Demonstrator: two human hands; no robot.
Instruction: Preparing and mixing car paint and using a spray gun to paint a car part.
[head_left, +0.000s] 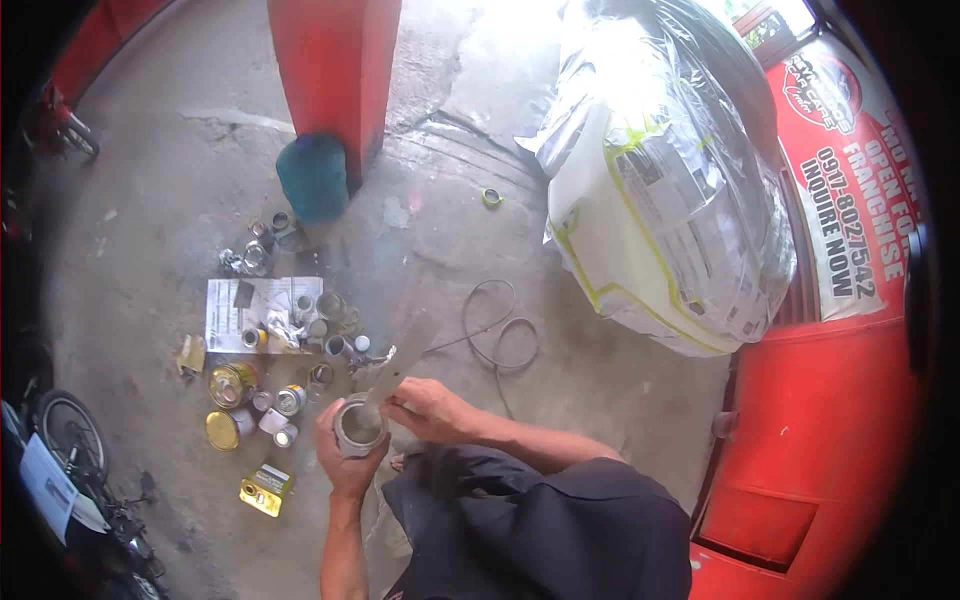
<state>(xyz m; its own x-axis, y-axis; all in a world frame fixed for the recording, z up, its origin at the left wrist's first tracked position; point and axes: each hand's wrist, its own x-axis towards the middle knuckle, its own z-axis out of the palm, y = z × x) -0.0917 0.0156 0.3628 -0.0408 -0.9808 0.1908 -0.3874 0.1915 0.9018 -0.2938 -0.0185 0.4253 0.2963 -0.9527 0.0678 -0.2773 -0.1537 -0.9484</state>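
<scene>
My left hand (345, 468) is wrapped round a round, open-topped cup (349, 446) with greyish stuff inside, held upright in front of my body. Against the cup's right rim, my right hand (428, 408) is closed on a long, flat stirring stick (404, 352). The stick is pale and a little blurred. It slants from the cup's mouth up and to the right; whether its lower end reaches into the contents I cannot tell.
Several cans, jars and a gold-lidded tin (232, 384) stand on the floor left of the cup, around a printed sheet (225, 325). A yellow rectangular can (265, 488) stands nearer. A hose (500, 355) curls ahead. A masked, plastic-covered car (660, 200) fills the right; a red pillar (330, 70) rises beyond.
</scene>
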